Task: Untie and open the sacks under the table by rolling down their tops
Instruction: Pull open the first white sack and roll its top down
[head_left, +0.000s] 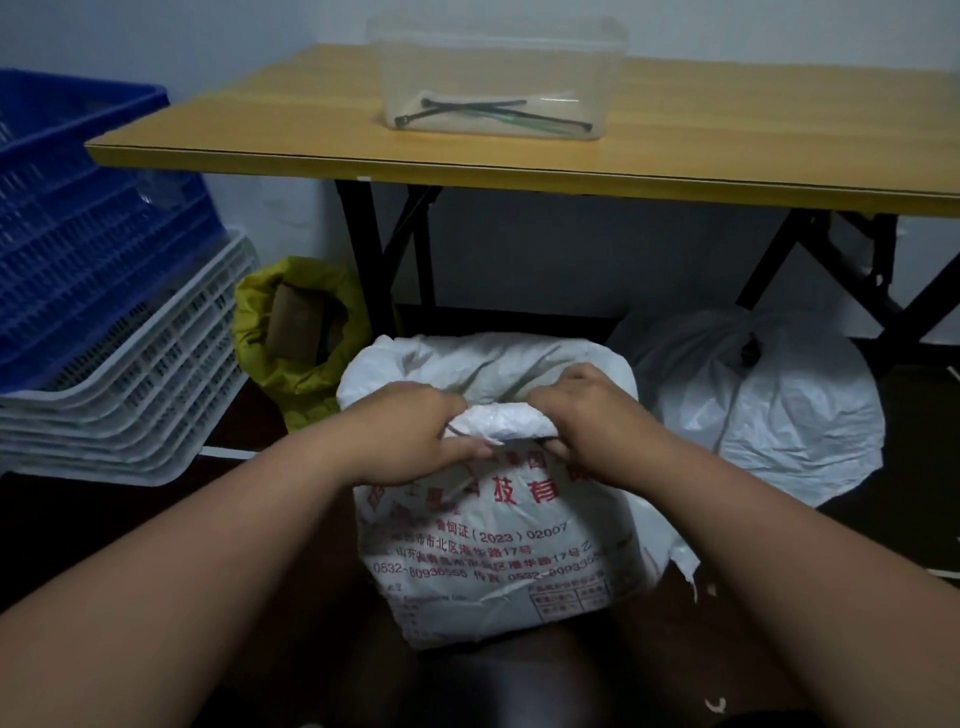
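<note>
White sack (498, 545) is held at its rolled top edge (506, 423) by the left hand (415, 434) and right hand (587, 415), fingers curled round it.

Storeroom: stacked crates (93, 270), folding table (519, 156), floor sacks (779, 415).

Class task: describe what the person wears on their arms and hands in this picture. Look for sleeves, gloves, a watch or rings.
Both forearms are bare; no sleeves reach into view. The left hand and right hand wear no gloves. No watch, bracelet or rings are visible.
</note>
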